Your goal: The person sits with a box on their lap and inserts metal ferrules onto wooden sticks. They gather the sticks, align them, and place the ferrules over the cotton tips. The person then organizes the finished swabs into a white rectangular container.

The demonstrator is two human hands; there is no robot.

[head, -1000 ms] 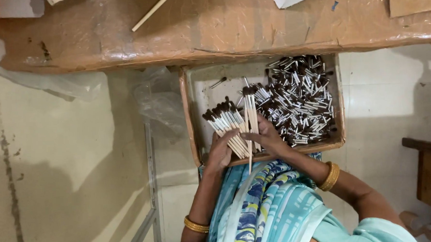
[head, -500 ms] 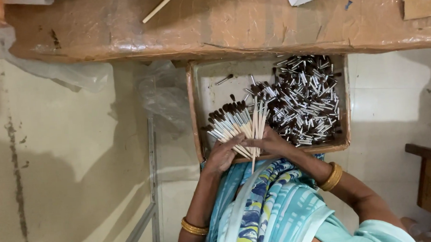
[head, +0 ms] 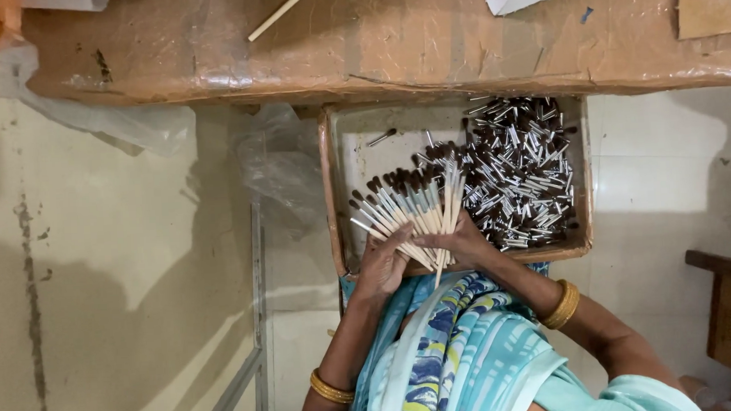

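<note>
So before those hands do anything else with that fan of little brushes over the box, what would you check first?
1. Left hand supports the fan of brushes from below: ok.
2. Right hand pinches the handle ends together: ok.
3. Dark tips all point the same way, away from the person: ok.
4. Fan sits over the cardboard box, so a slipped brush would likely land inside: ok.
5. One handle pokes down past the hands, out of line: not ok.
6. Loose pile of metal-sleeved tips stays clear of the fan: cannot tell, they nearly meet.
</note>
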